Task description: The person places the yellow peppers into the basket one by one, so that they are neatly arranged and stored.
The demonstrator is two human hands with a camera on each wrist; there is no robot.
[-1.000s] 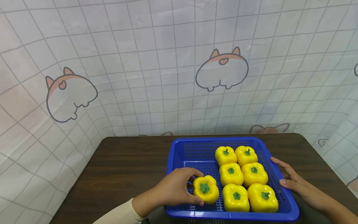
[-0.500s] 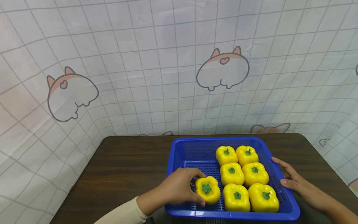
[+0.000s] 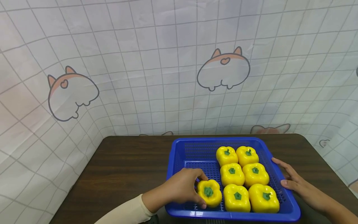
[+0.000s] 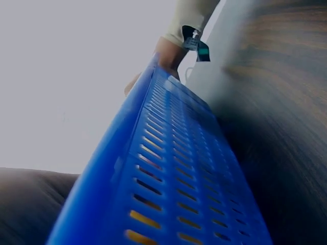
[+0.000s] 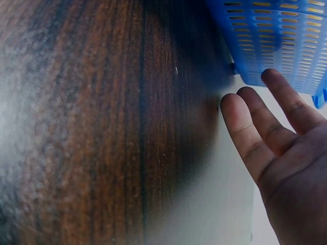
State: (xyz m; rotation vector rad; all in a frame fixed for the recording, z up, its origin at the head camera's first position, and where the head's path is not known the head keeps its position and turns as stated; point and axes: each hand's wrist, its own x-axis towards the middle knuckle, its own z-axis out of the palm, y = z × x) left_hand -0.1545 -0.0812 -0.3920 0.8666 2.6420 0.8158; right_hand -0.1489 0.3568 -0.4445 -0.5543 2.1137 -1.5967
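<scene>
In the head view my left hand holds a yellow bell pepper with a green stem, thumb at its near side and fingers at its far side. The pepper is low in the front left part of a blue plastic basket. Several more yellow bell peppers fill the basket's right side in two columns, stems up. At the right rim, my right hand rests with thumb and index finger against the edge. In the right wrist view the fingers of that hand extend loosely beside the basket's slotted wall.
The basket stands on a dark wood-grain table, toward its right half. A white grid-patterned cloth with cartoon animals hangs behind and beside the table. In the left wrist view the basket's slotted side fills the middle.
My left hand has moved slightly right and toward the front of the basket, carrying the bell pepper lower and closer to the other peppers. The right hand stays at the rim.
</scene>
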